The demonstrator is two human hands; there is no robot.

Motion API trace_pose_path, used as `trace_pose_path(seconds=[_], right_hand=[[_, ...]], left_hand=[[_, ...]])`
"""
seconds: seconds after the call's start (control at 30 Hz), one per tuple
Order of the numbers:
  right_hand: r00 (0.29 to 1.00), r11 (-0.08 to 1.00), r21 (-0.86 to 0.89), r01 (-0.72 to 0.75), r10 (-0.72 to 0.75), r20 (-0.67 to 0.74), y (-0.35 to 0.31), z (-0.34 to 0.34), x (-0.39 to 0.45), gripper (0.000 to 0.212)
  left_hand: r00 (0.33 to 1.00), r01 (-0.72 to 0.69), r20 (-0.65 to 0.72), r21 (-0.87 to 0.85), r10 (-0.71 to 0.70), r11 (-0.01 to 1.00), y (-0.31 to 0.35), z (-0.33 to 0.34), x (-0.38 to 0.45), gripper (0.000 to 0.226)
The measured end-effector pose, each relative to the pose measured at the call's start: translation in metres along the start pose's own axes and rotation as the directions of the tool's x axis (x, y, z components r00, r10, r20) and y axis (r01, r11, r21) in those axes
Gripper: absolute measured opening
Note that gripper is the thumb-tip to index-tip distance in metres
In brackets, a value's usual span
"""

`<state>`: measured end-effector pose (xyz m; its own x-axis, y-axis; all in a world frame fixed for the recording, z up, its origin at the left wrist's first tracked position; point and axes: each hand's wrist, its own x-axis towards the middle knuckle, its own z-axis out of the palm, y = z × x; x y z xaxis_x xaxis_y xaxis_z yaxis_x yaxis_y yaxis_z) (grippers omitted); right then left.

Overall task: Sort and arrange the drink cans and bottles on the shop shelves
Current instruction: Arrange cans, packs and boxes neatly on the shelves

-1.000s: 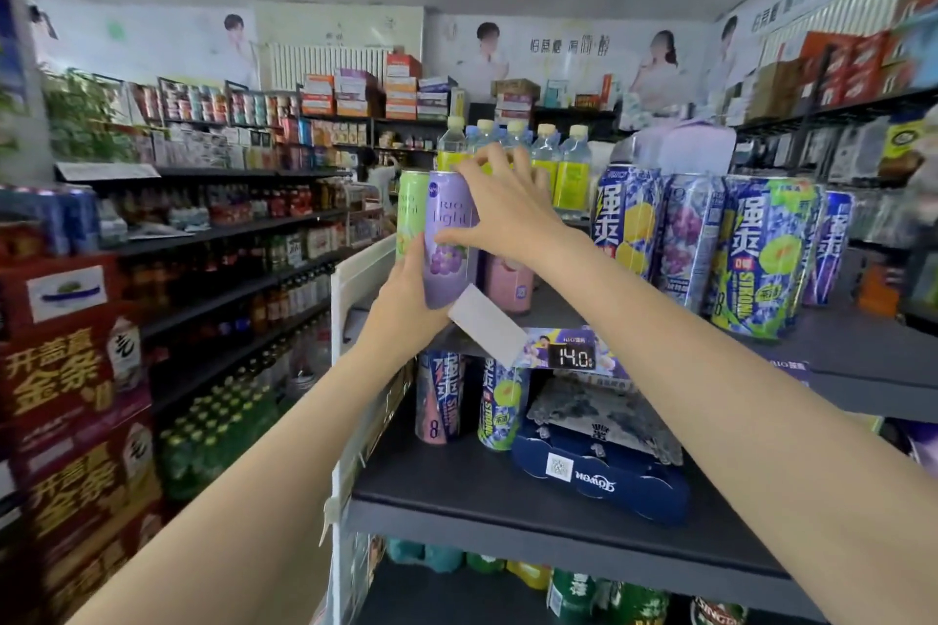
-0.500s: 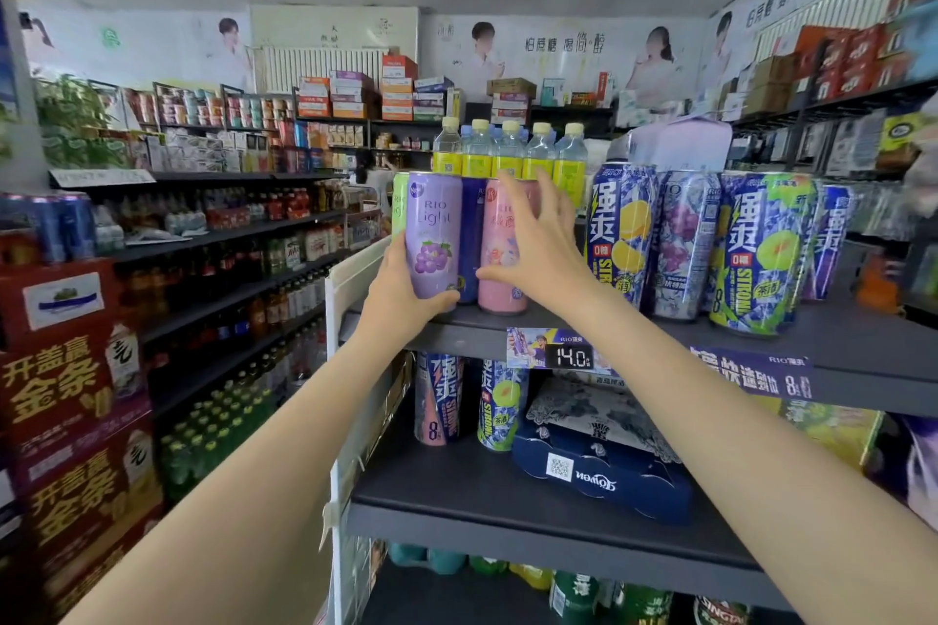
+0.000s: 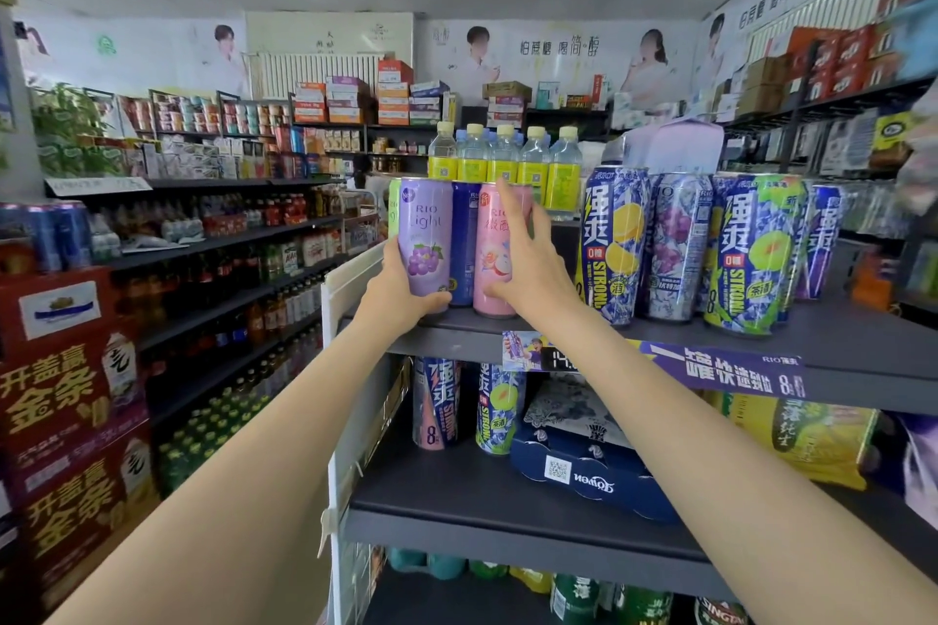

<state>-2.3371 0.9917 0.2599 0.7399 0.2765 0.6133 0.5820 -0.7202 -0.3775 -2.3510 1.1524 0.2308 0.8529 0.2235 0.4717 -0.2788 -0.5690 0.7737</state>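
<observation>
A purple grape can (image 3: 425,234) stands at the left end of the top grey shelf (image 3: 837,345). My left hand (image 3: 401,294) grips it low on its left side and base. A dark blue can (image 3: 464,244) stands just right of it, then a pink peach can (image 3: 495,249). My right hand (image 3: 528,264) wraps the pink can from its right, fingers stretched up its side. Further right stand tall blue-and-yellow cans (image 3: 611,244) and green-labelled cans (image 3: 751,254). Yellow-labelled bottles (image 3: 533,168) line up behind.
The shelf below (image 3: 457,497) holds two upright cans (image 3: 467,406), a dark blue multipack (image 3: 583,472) and a yellow package (image 3: 812,436). A white end panel (image 3: 345,371) bounds the shelf on the left. Red cartons (image 3: 66,396) stack at far left beside an aisle of bottle shelves.
The purple can was lifted in front of the shelf a second ago; it now stands on the top shelf at the left end. My right hand moved from it to the pink can.
</observation>
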Motion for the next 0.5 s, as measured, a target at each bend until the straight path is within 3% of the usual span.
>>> trace_pose_path(seconds=[0.5], right_hand=[[1.0,1.0,-0.004,0.005,-0.005,-0.024,0.005,0.004,-0.001,0.109]], left_hand=[[0.997,0.06,-0.045,0.079,-0.056,0.995,-0.006,0.01,0.021,0.084]])
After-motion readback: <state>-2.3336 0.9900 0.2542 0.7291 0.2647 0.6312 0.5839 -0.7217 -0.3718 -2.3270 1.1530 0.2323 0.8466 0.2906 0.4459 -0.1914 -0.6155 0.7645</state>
